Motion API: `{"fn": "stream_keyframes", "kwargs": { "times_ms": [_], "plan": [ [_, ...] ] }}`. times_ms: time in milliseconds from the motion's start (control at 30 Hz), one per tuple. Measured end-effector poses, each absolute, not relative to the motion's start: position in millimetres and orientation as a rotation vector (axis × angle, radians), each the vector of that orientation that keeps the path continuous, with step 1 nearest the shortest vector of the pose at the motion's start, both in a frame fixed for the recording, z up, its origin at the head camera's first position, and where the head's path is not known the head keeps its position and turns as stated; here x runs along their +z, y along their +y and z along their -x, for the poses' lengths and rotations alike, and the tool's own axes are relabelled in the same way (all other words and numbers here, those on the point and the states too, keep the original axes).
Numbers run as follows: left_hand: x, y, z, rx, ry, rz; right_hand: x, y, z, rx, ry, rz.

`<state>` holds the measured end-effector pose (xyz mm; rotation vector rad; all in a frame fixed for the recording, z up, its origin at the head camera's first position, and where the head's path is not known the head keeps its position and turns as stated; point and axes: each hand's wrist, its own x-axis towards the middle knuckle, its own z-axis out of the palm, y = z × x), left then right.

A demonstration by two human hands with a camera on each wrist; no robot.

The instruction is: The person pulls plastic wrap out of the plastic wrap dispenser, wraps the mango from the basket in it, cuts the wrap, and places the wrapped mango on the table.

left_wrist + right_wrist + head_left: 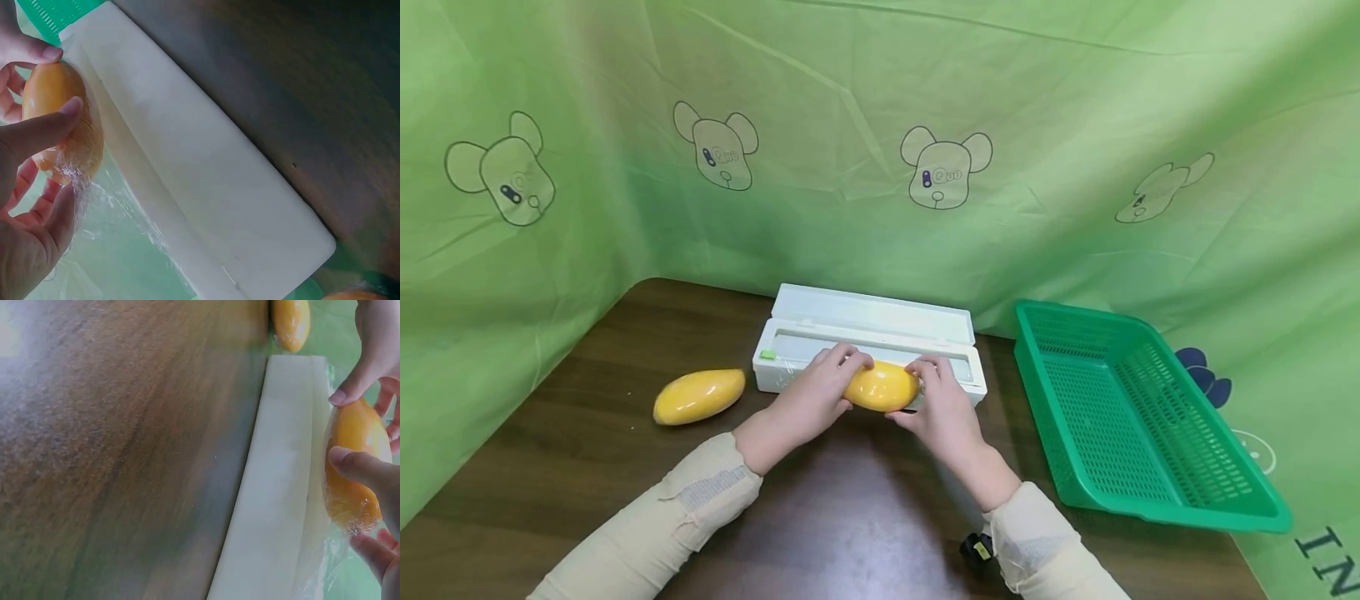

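Note:
A yellow mango [882, 387] in clear cling film is held between both hands, at the front edge of a white cling film dispenser [868, 342] whose lid stands raised. My left hand [814, 393] grips the mango's left end, and my right hand [946, 417] grips the right end, thumbs on the near side. Film gathers in crinkles at the mango's end [69, 165] in the left wrist view. From there, loose film [119, 212] stretches beside the dispenser. The right wrist view shows crumpled film [361, 526] at the other end, by the right fingers.
Another glossy yellow mango [700, 397] lies on the brown table [850, 517] left of the dispenser. On the right stands a green perforated basket [1052, 417]. A small black object [976, 550] is beside the right sleeve. Green printed cloth [820, 217] hangs behind the table.

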<state>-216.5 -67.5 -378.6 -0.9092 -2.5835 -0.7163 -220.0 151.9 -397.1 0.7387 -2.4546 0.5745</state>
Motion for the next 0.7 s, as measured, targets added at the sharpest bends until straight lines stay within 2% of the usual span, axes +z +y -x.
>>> {"fn": "stream_keyframes", "kwargs": {
  "times_ms": [700],
  "plan": [
    [-386.5,-72.1,212.0,-0.816,-2.568,0.897,-404.9,156.5,217.2,0.537,-2.316,-0.843]
  ]
}}
